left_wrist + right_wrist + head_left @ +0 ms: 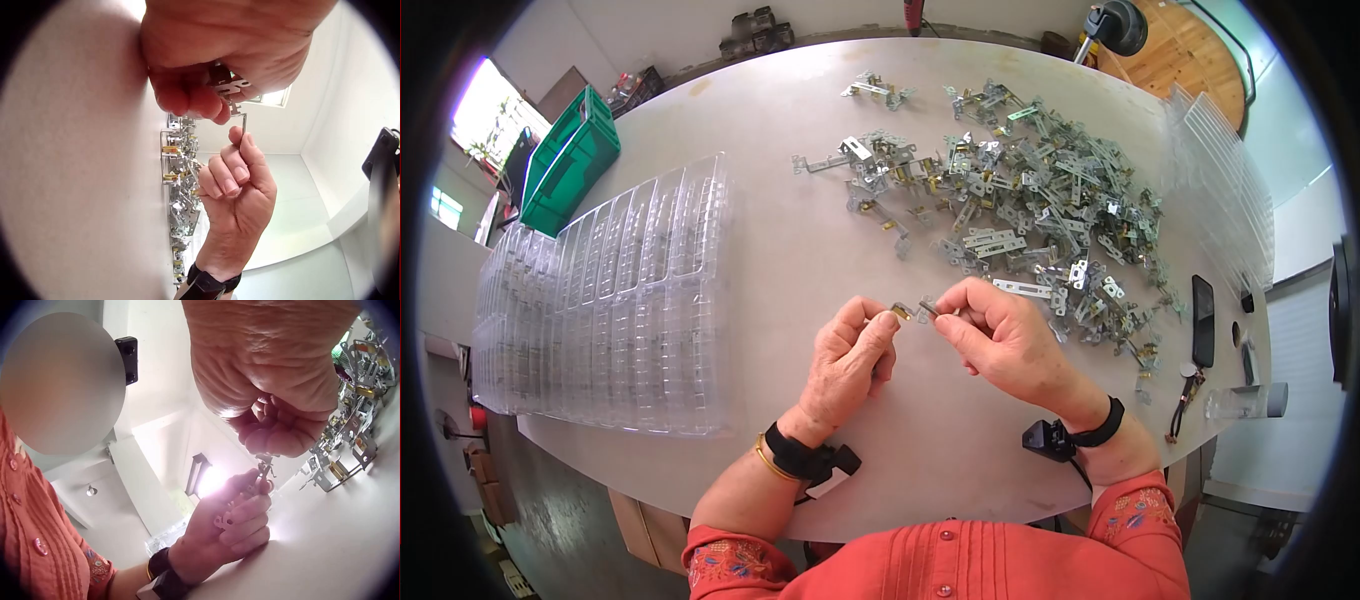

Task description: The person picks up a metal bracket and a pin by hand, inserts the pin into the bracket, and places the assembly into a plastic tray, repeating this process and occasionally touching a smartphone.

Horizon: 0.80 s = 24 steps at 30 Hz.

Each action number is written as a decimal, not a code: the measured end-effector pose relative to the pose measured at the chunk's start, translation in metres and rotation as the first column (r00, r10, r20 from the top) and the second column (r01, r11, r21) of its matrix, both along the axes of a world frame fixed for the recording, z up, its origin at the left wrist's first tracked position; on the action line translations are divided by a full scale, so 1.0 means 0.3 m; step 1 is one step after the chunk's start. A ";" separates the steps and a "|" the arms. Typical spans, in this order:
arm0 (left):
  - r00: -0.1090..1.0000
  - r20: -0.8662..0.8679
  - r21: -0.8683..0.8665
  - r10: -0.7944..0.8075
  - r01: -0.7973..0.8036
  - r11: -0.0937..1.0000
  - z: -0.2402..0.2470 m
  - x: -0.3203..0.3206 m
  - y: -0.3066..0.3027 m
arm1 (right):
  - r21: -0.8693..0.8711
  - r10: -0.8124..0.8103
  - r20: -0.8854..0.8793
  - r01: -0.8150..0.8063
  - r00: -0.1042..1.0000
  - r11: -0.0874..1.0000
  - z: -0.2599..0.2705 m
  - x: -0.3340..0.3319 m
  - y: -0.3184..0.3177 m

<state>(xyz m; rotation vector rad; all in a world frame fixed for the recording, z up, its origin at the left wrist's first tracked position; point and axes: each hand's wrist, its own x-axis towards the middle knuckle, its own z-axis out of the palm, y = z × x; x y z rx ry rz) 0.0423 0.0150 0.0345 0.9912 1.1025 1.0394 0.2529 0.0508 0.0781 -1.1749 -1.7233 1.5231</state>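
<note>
The left hand [855,350] curls its fingers round a small metal bracket, whose brass-coloured end [901,311] shows past the thumb tip. In the left wrist view the bracket's silvery, slotted part [234,86] shows between the curled fingers. Close by on the right, the right hand [1010,345] pinches a thin metal piece [927,308] between thumb and forefinger. The left wrist view shows that piece as a thin bent rod [244,128] at the right hand's fingertips, near the bracket; whether they touch, I cannot tell.
A large heap of metal brackets [1040,190] lies beyond the right hand. Clear plastic trays [630,310] are stacked on the left, with a green crate [572,165] behind. More clear trays [1225,180], a phone [1203,322] and a bottle [1240,402] are at the right.
</note>
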 end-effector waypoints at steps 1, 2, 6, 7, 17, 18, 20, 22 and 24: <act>1.000 0.000 0.001 -0.001 0.001 1.000 -0.003 0.002 -0.001 | 0.006 -0.006 0.020 0.006 1.000 1.000 0.013 -0.003 -0.004; 1.000 -0.022 0.046 -0.013 0.014 0.999 -0.008 0.003 -0.003 | 0.013 -0.013 0.040 0.012 0.999 1.000 0.023 -0.006 -0.008; 0.997 -0.065 0.084 -0.038 0.043 0.996 0.003 0.006 -0.010 | -0.007 -0.018 -0.007 0.018 1.000 1.000 0.039 -0.013 -0.015; 0.997 -0.064 0.085 -0.041 0.047 0.995 0.003 0.006 -0.011 | -0.035 -0.007 -0.014 0.006 1.000 0.999 0.041 -0.015 -0.016; 0.981 -0.175 0.215 -0.080 0.117 0.970 -0.034 0.012 -0.021 | 0.096 0.000 0.089 -0.008 0.996 0.995 0.001 -0.003 -0.024; 0.973 -0.214 0.226 -0.089 0.138 0.964 -0.033 0.010 -0.021 | 0.097 -0.002 0.089 -0.007 0.996 0.995 -0.003 -0.002 -0.025; 0.960 -0.256 0.236 -0.108 0.171 0.957 -0.032 0.013 -0.021 | 0.411 -0.060 0.145 -0.005 0.988 0.911 -0.021 -0.001 -0.022; 0.945 -0.300 0.243 -0.127 0.204 0.948 -0.029 0.017 -0.024 | 0.380 -0.081 0.018 0.068 0.997 0.922 -0.031 -0.016 -0.022; 0.963 -0.187 0.213 -0.194 0.233 0.949 -0.022 0.025 -0.030 | 0.338 -0.107 -0.106 0.138 0.989 0.931 -0.026 -0.017 -0.023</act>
